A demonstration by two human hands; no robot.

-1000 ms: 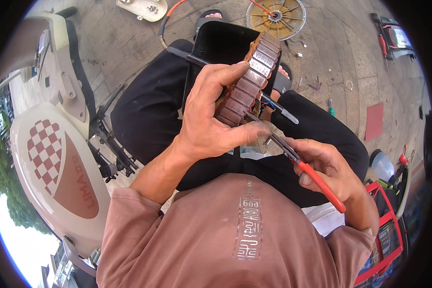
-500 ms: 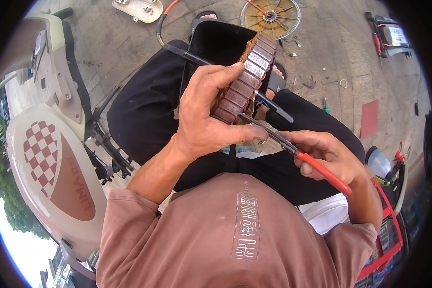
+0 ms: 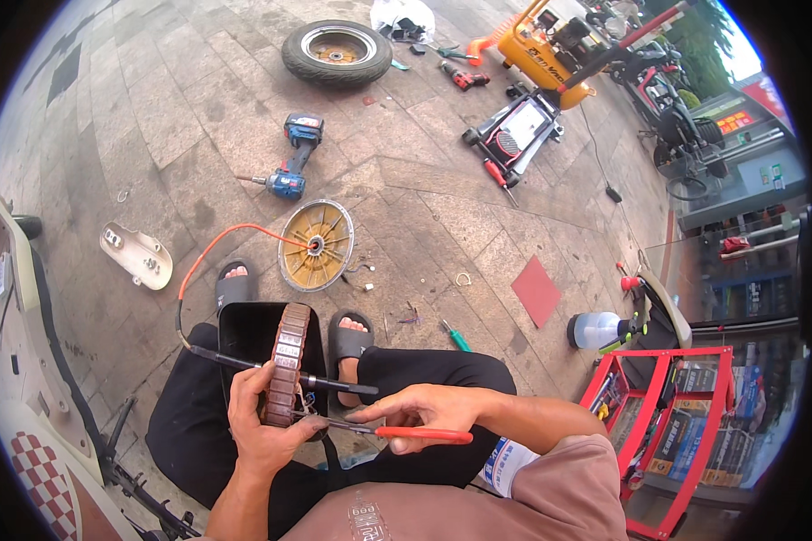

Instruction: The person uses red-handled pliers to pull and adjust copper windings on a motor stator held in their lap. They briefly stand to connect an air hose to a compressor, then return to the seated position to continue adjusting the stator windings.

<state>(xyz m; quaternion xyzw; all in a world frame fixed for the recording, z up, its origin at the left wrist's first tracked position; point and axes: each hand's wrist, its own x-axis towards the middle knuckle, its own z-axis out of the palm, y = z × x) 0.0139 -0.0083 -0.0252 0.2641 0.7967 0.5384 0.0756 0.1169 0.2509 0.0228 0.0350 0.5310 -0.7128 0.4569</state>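
Note:
My left hand (image 3: pixel 257 415) is wrapped round the near end of a motor stator (image 3: pixel 286 365), a ring of brown metal teeth with coppery windings at its side. The stator stands on edge between my knees, over a black bin (image 3: pixel 244 329). A dark shaft (image 3: pixel 343 386) sticks out of its side to the right. In my right hand (image 3: pixel 438 408) are red-handled long-nose pliers (image 3: pixel 433 435), the index finger stretched along them. Their thin jaws reach left to the stator's near end, beside my left thumb. What the jaw tips touch is too small to tell.
An orange cable runs to a round hub cover (image 3: pixel 318 243) ahead. Beyond lie a blue impact wrench (image 3: pixel 293 160), a tyre (image 3: pixel 338 52), a floor jack (image 3: pixel 514 131) and a yellow compressor (image 3: pixel 546 54). A red tool rack (image 3: pixel 663 361) stands at right, a pale scooter (image 3: pixel 41 433) at left.
The view has swung up and to the right, so more ground ahead shows. Both hands keep their holds; the pliers now lie nearly level, and my right index finger has straightened along them.

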